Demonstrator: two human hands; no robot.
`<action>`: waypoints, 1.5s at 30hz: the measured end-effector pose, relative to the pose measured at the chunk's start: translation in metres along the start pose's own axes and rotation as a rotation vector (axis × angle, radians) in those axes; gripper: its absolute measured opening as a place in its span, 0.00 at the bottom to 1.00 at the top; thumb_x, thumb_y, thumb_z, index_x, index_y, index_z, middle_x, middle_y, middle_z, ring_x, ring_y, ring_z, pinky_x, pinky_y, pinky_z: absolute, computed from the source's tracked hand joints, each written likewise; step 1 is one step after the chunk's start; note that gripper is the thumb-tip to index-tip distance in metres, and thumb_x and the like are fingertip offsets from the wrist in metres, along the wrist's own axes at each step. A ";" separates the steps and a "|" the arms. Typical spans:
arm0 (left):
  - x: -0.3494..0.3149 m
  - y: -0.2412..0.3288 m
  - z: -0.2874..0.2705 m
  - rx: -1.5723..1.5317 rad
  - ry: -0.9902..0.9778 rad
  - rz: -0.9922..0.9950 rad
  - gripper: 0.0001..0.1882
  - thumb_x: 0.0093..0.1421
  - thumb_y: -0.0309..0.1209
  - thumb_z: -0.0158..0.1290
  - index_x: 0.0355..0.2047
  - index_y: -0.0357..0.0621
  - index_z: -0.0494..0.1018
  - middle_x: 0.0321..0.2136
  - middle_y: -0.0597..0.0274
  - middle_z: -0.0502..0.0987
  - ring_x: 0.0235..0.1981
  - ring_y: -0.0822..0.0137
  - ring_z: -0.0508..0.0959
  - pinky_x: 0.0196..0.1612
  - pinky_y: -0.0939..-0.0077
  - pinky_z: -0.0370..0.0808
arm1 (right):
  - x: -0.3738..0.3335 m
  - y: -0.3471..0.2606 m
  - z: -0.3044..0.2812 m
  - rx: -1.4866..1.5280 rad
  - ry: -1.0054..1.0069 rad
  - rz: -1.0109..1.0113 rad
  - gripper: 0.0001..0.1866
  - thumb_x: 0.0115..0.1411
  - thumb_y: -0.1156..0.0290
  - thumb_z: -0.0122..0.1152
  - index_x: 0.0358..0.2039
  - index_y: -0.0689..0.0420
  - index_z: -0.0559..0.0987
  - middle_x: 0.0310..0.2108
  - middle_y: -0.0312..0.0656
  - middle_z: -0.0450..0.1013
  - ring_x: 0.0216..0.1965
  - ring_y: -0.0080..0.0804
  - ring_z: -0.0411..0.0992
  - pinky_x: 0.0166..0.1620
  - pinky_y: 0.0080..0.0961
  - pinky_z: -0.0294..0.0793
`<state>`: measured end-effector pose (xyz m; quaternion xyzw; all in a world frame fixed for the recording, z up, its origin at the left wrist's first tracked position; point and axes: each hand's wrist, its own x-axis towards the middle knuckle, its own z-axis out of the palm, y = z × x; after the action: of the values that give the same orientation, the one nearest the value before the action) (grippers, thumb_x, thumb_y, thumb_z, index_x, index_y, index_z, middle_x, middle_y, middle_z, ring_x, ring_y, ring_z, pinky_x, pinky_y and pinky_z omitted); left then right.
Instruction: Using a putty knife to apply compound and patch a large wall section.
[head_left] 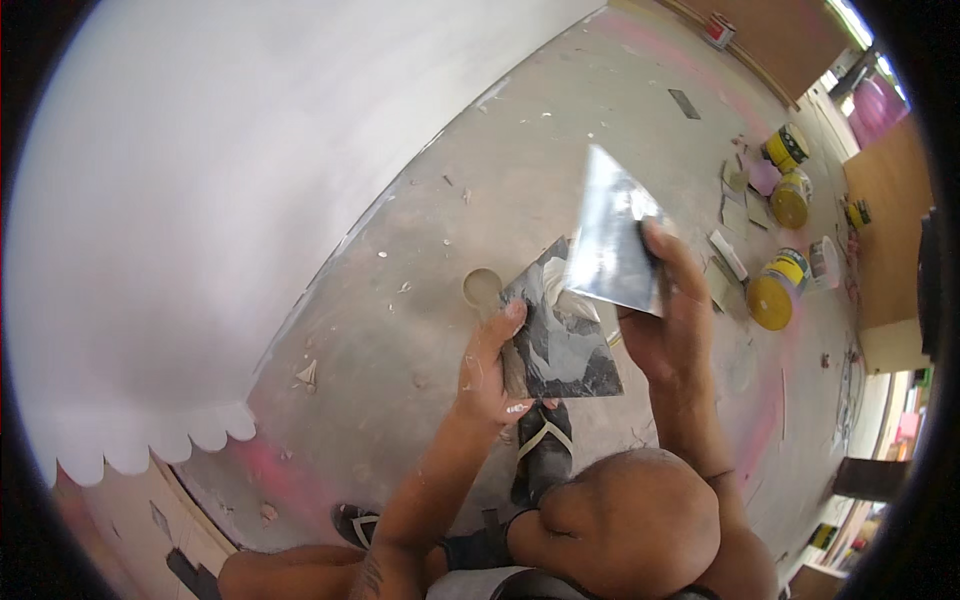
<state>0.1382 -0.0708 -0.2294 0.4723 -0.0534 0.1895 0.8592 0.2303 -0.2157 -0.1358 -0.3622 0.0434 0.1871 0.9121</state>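
My left hand (484, 362) grips a dark, flat, smeared putty board (590, 378) by its left edge, thumb on top. White putty (552, 284) sits in a thick lump near the board's far edge, with a thin grey-white smear below it. In my right hand (682, 310) is a shiny metal putty scraper (612, 225), held by its right side with the thumb across its face. The scraper is tilted up above the board's right part and covers some of the putty. Whether its lower edge touches the putty, I cannot tell.
A white wall (230, 150) with a scalloped lower edge rises at left. On the floor lie a round lid-like thing (482, 287) and scattered scraps. Yellow-and-black buckets (778, 290), a white tub (824, 262) and sanding sheets (734, 214) stand or lie at right. My sandalled foot (545, 450) is below.
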 end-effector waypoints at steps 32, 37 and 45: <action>0.037 0.102 -0.063 1.533 -0.633 0.315 0.40 0.43 0.19 0.54 0.56 0.77 0.74 0.64 0.63 0.65 0.66 0.56 0.63 0.64 0.57 0.67 | -0.005 -0.018 0.010 -0.370 -0.234 0.060 0.21 0.59 0.70 0.58 0.49 0.68 0.71 0.32 0.49 0.77 0.22 0.34 0.77 0.18 0.27 0.75; 0.019 0.171 -0.091 1.455 -1.103 -0.151 0.34 0.52 0.23 0.54 0.58 0.73 0.73 0.68 0.61 0.60 0.63 0.53 0.66 0.62 0.58 0.68 | 0.006 -0.004 0.045 -0.312 -0.304 0.266 0.19 0.60 0.67 0.59 0.48 0.65 0.73 0.31 0.44 0.77 0.19 0.28 0.73 0.20 0.22 0.72; -0.143 0.259 -0.237 1.053 -0.624 -0.920 0.31 0.56 0.25 0.49 0.63 0.48 0.68 0.66 0.51 0.62 0.63 0.50 0.66 0.63 0.59 0.66 | 0.068 0.133 0.100 -0.833 -0.524 0.550 0.23 0.66 0.65 0.58 0.60 0.54 0.69 0.49 0.38 0.75 0.50 0.30 0.74 0.42 0.32 0.78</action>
<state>-0.1113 0.2119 -0.1931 0.8257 0.0059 -0.3288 0.4583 0.2385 -0.0381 -0.1626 -0.6086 -0.1695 0.5029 0.5899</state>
